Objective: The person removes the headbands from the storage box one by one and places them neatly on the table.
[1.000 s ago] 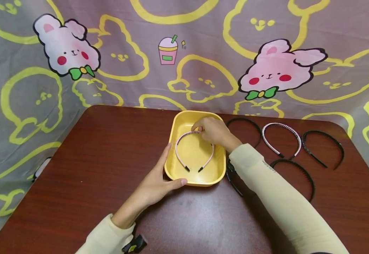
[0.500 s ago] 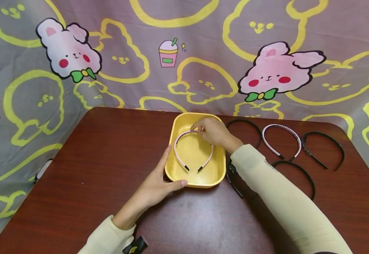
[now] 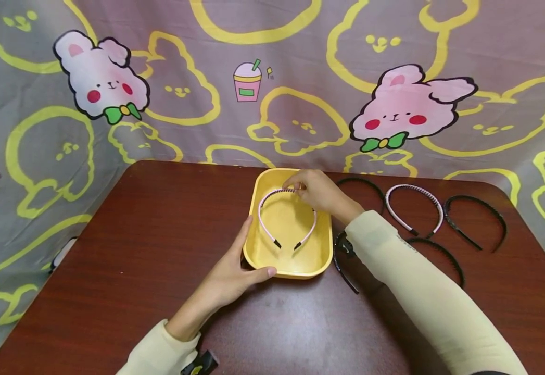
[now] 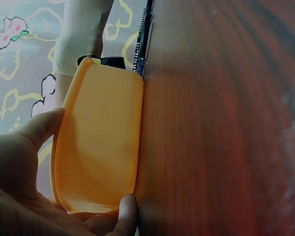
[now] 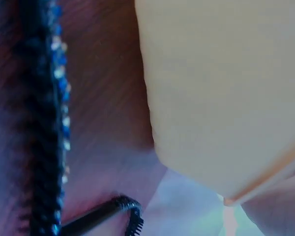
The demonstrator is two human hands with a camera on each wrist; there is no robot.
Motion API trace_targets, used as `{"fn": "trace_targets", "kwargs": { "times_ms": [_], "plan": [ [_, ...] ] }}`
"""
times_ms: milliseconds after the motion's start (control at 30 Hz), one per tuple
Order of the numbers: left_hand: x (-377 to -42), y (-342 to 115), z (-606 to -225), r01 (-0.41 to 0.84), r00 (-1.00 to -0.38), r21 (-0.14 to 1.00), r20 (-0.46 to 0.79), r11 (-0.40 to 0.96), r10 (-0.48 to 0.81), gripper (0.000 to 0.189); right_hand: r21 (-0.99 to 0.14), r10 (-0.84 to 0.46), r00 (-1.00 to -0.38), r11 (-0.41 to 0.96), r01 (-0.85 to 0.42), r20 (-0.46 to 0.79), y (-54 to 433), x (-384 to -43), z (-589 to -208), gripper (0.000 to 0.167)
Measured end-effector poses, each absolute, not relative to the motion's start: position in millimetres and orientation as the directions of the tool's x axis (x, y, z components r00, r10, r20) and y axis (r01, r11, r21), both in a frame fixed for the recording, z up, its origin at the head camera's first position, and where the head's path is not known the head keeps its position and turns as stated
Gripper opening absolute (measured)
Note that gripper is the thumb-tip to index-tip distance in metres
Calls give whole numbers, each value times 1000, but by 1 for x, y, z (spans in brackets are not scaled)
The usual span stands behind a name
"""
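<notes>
A pale pink headband [image 3: 277,191] with a toothed inner edge and black tips is inside the yellow plastic bin [image 3: 295,274]. My right hand [image 3: 319,192] pinches it at the top of its arch. The left hand [image 3: 227,273] grips the bin's near left corner, thumb along the front and fingers along the left side. From the left wrist, the bin's outer wall [image 4: 98,137] shows between the thumb and fingers. The right wrist view does not show the hand; a black headband with blue sparkles [image 5: 63,113] is close to the camera there.
Right of the bin lie a black headband [image 3: 366,182], a white headband [image 3: 389,208], a dark headband [image 3: 480,199] and another black one [image 3: 447,251] beside my sleeve. A dark headband [image 3: 345,278] lies close against the bin. A patterned cloth [image 3: 291,47] hangs behind the table [image 3: 160,224].
The pink headband has risen slightly or shifted toward the back of the bin with my right hand. My left hand and the bin have stayed in place.
</notes>
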State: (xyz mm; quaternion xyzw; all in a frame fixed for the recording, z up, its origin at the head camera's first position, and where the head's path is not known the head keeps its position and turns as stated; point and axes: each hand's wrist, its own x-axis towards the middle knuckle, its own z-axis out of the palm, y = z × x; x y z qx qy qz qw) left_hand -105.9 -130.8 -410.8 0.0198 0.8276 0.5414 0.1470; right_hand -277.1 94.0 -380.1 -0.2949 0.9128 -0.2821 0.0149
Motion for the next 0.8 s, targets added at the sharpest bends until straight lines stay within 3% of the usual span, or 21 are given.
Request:
{"fn": "trace_targets", "kwargs": {
  "times_ms": [800],
  "plan": [
    [-106,-130,-412,-108,-958,902,-207,418,200,119,-521,-517,-828,655,-547,217,140,-252,-335,33]
  ]
}}
